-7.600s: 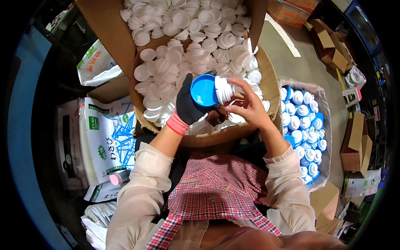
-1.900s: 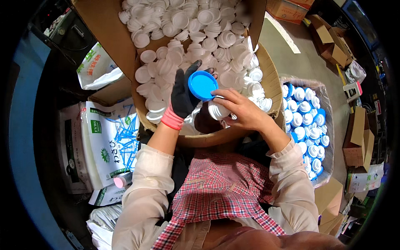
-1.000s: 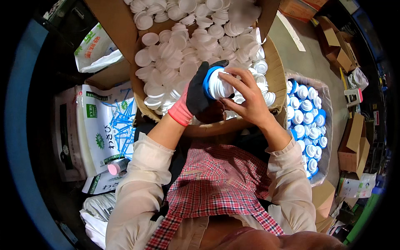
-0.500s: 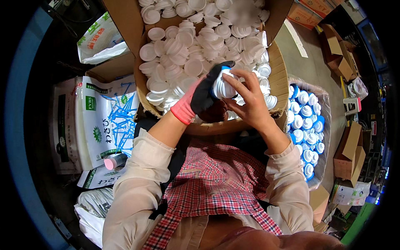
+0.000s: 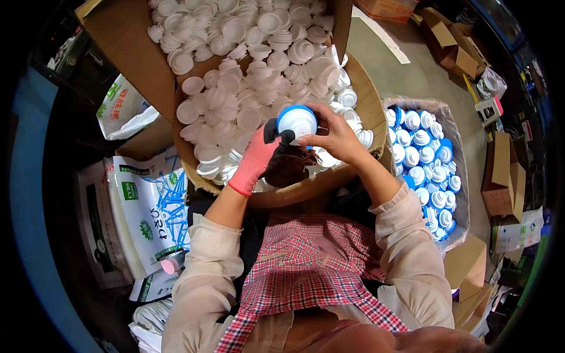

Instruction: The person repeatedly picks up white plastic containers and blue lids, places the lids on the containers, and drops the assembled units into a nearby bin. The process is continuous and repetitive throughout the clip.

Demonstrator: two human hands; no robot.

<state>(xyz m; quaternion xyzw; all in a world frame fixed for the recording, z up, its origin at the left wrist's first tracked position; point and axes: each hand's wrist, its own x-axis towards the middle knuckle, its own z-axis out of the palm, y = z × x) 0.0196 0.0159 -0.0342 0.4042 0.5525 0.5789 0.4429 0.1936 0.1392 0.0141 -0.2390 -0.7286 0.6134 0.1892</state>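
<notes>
Between my two hands, over the near side of a big carton, is a round stepped white plastic cap with a blue rim (image 5: 298, 122). My left hand (image 5: 259, 154), in a pink glove with black fingers, grips its left side. The bare fingers of my right hand (image 5: 334, 132) close on its right edge, thumb in front. The cap's stepped white face is tilted up toward me. Loose white stepped caps (image 5: 235, 97) fill the carton (image 5: 372, 97) beneath. A dark brown shape I cannot make out lies just below the held cap.
At right, a plastic-lined box (image 5: 462, 200) holds several white-and-blue caps (image 5: 424, 156). Thin blue plastic sticks (image 5: 173, 203) lie on a white printed bag (image 5: 136, 203) at left, near a pink-ended cylinder (image 5: 170, 265). Open cartons (image 5: 500, 170) stand on the floor farther right.
The cap has turned from side-on to show its stepped face and blue rim. Both hands have shifted slightly left and down, and the view has moved, too.
</notes>
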